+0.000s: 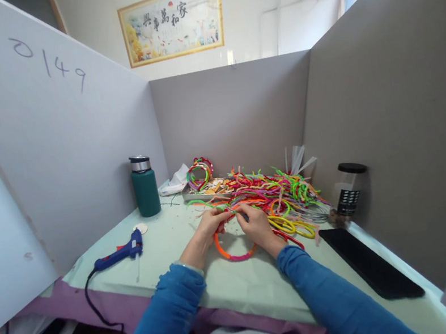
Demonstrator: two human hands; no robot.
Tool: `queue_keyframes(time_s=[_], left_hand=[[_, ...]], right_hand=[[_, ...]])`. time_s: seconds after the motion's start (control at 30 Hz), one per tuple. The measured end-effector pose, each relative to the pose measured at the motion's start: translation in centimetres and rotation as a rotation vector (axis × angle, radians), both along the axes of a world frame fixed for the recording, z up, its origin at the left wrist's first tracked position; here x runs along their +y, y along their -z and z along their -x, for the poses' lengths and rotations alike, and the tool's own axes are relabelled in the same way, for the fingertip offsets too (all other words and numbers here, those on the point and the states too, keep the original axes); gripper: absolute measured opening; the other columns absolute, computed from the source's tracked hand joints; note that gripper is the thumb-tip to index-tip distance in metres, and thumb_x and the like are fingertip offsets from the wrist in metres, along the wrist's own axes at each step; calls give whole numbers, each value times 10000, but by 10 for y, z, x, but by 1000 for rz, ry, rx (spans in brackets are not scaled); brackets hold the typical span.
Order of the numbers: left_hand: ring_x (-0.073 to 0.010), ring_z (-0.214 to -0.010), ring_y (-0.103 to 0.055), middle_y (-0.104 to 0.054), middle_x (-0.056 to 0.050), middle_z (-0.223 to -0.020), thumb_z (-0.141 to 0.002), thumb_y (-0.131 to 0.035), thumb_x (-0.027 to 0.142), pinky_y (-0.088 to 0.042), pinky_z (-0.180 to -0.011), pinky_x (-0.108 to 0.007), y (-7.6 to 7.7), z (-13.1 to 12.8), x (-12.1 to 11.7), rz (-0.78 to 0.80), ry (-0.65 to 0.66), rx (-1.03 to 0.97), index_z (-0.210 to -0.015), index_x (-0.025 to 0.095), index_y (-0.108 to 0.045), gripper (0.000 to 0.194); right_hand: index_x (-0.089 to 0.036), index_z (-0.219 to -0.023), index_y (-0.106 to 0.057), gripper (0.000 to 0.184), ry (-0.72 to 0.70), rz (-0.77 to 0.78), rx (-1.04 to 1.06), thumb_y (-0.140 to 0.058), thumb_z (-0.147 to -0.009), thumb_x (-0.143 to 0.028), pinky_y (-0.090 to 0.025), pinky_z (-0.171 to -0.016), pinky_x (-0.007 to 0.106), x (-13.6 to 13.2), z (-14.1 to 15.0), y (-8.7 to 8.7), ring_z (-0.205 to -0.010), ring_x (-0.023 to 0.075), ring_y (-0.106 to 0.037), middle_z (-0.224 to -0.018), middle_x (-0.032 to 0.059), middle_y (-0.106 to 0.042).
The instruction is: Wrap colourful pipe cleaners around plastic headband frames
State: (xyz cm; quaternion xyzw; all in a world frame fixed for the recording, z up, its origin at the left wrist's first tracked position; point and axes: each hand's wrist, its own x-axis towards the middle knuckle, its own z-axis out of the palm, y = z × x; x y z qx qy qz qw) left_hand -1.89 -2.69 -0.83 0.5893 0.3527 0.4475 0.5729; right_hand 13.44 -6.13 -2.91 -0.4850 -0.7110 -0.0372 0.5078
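My left hand is closed, its fingers pinched on the top of an orange and pink hoop that looks wrapped in fuzzy pipe cleaner. Close beside it, my right hand is closed too, thumb and finger pinched at a thin pipe cleaner by the hoop's upper edge. The fingers hide most of that spot. The lower part of the hoop hangs just over the pale tabletop, between both wrists. Right behind the hands spreads a heap of coloured pipe cleaners.
On the left lie a blue glue gun with a cord and a green bottle. Finished-looking hoops rest by a metal tray. Yellow rings, a black-lidded jar and a black slab are at right. Grey partitions surround the table.
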Motion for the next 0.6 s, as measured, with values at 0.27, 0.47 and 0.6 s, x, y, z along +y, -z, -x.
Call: queue_keyframes(time_s=[0.27, 0.47, 0.6], left_hand=[[-44, -350, -266, -313, 94, -406, -608, -663, 251, -258, -384, -213, -6, -1, -6, -1, -55, 62, -583, 179, -477, 200], [-47, -349, -237, -265, 97, -423, -729, -587, 510, -246, -367, -209, -2, -2, -3, -85, -11, 124, -564, 202, -379, 407], [-60, -339, -258, -336, 78, -421, -798, -471, 544, -276, -361, -213, 0, -2, -3, -124, -20, 136, -590, 204, -391, 407]], right_hand=[[-209, -875, -649, 175, 61, 20, 5, -479, -831, -205, -431, -691, 250, 0, 0, -1, -722, 166, -625, -806, 27, -689], [-203, -898, -657, 190, 161, 47, 23, -482, -828, -217, -419, -676, 254, 3, -2, 1, -724, 175, -640, -825, 29, -705], [-205, -909, -659, 198, 163, 28, 41, -477, -832, -225, -423, -687, 255, 3, -2, 2, -738, 176, -643, -845, 33, -708]])
